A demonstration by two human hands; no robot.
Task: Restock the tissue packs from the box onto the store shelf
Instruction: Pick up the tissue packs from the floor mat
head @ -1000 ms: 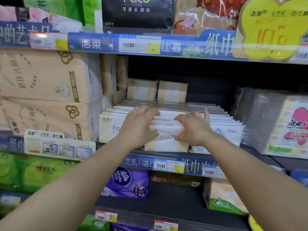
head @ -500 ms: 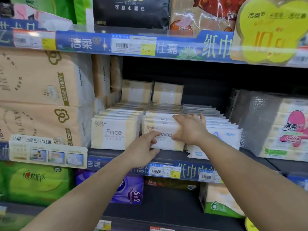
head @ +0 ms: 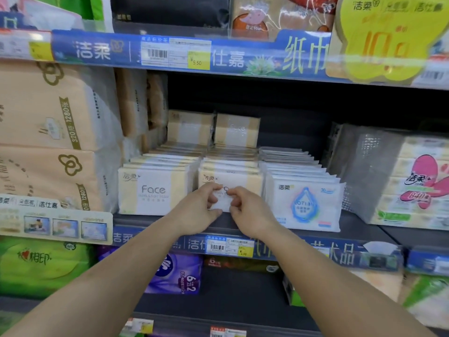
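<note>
Filling the far left of the frame, stacked beige tissue bales [head: 48, 142]. Just right of these, on the dark shelf [head: 352, 223], a row of cream "Face" packs [head: 153, 190], upright. At centre frame, gripping the lower front of the middle Face pack [head: 230, 181]: left hand [head: 194, 210] with fingers curled over its face and thumb under its bottom edge, right hand [head: 250, 212] pinching the same pack beside it, knuckles nearly touching. Further right, a row of white packs with a blue drop [head: 305, 205]. At far right, wrapped pink-printed packs [head: 418, 181].
</note>
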